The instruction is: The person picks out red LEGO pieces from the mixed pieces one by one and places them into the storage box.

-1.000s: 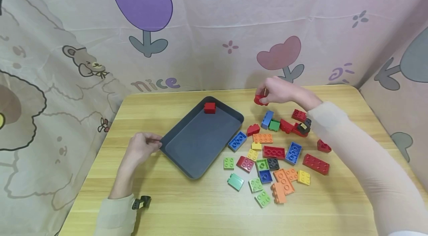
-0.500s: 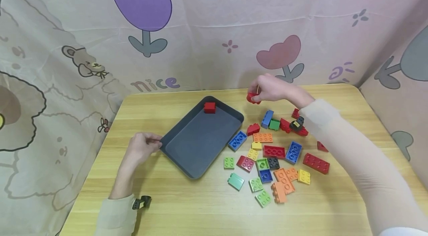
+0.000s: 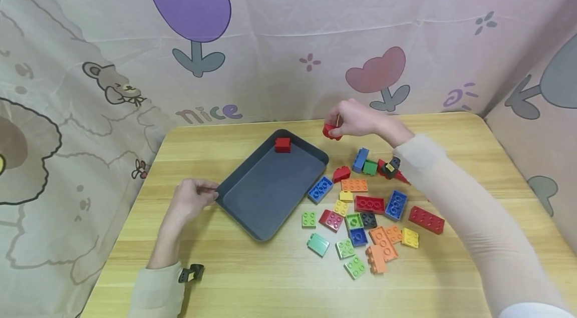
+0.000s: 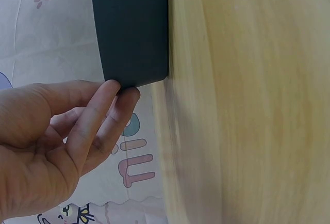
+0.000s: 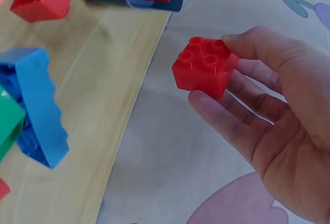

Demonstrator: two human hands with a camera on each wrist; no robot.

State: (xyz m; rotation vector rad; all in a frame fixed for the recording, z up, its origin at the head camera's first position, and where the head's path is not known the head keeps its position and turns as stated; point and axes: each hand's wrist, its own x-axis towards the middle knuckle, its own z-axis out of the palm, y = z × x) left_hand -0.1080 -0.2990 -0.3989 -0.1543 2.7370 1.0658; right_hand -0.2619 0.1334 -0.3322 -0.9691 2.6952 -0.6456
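My right hand pinches a red building brick between thumb and fingers, above the back of the table and right of the tray. Four-sided and studded, the brick shows its studs in the right wrist view. My left hand holds the left corner of a dark grey tray with thumb and fingertips; the left wrist view shows them on the rim corner. Inside the tray, near its far corner, lies another red brick.
Right of the tray, loose bricks lie spread over the wooden table: a blue brick, an orange brick, a long red brick and several others. A patterned cloth hangs behind the table. My right forearm covers some bricks.
My right hand has moved left toward the tray, carrying the red brick. Its sleeve now hides some red bricks at the right. My left hand and the tray have stayed in place.
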